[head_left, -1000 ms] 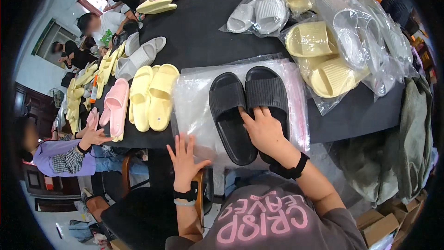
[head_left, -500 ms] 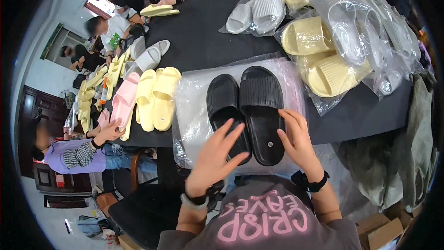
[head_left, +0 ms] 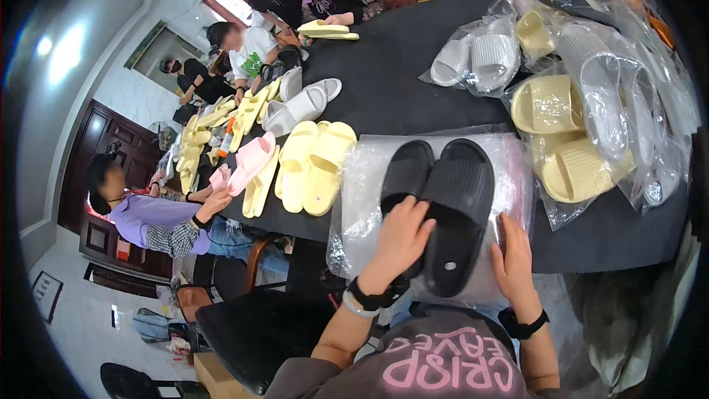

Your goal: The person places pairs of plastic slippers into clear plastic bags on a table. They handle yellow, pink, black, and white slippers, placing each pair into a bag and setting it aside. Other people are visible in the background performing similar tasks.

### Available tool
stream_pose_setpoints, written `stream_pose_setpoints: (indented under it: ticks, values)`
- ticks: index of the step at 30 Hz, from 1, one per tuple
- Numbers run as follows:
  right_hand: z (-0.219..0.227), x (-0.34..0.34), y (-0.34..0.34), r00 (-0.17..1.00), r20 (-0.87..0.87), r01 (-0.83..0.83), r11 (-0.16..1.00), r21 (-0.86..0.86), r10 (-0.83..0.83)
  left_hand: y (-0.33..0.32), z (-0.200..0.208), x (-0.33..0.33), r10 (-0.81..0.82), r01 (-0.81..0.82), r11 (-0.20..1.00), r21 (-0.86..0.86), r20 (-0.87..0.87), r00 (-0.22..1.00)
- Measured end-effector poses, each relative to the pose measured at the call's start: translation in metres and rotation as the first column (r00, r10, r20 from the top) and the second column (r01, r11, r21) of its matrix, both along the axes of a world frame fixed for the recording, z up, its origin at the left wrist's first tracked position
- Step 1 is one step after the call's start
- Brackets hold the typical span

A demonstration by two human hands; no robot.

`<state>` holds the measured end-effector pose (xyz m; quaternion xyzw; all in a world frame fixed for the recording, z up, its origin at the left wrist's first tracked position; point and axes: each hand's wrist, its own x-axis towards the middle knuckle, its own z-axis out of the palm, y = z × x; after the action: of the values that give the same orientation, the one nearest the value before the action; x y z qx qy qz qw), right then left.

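A pair of black slippers lies toe-away in front of me, on a stack of clear plastic bags (head_left: 360, 177). My left hand (head_left: 399, 240) is on the left black slipper (head_left: 405, 170), its fingers bent at the strap's rear edge and its thumb on the inner side. The hand covers much of that slipper's heel. Beside the outer edge of the right black slipper (head_left: 459, 185), my right hand (head_left: 515, 258) is open, with fingers extended over the bags. Whether it touches the slipper is hard to make out.
Bagged slippers in grey (head_left: 495, 55) and yellow (head_left: 580, 170) are heaped at the right of the dark table (head_left: 399, 66). Loose yellow slippers (head_left: 330, 170) and grey ones (head_left: 303, 107) lie to the left. A co-worker in purple (head_left: 159, 218) holds a pink slipper (head_left: 251, 162). Other people sit farther back.
The view has swung, so the scene sits farther right and lower. My left hand has come down onto the left black slipper; before, its fingers were spread above it. The pink slipper is raised.
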<state>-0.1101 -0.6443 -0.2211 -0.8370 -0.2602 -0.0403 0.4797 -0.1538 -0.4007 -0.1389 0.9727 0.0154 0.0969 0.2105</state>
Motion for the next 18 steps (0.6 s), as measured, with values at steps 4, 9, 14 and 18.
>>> stream_pose_setpoints:
  ticks: [4, 9, 14, 18]
  values:
    - [0.003, 0.002, -0.001, 1.0, -0.006, 0.0, 1.0, -0.019, 0.0, 0.064, 0.009, -0.019, 0.084, -0.096, 0.995, 0.037, 0.25, 0.965]
    - [0.004, 0.002, -0.001, 1.0, -0.001, -0.002, 0.997, -0.077, 0.002, 0.192, 0.034, -0.035, 0.29, -0.302, 0.953, 0.029, 0.209, 0.934]
    - [0.005, 0.001, 0.003, 1.0, 0.008, -0.006, 0.994, -0.112, 0.007, 0.367, 0.027, -0.05, 0.6, -0.559, 0.763, -0.324, 0.036, 0.799]
    - [0.007, 0.0, 0.005, 1.0, 0.024, 0.014, 0.994, -0.109, -0.012, 0.47, 0.025, -0.052, 0.649, -0.604, 0.749, -0.271, 0.119, 0.751]
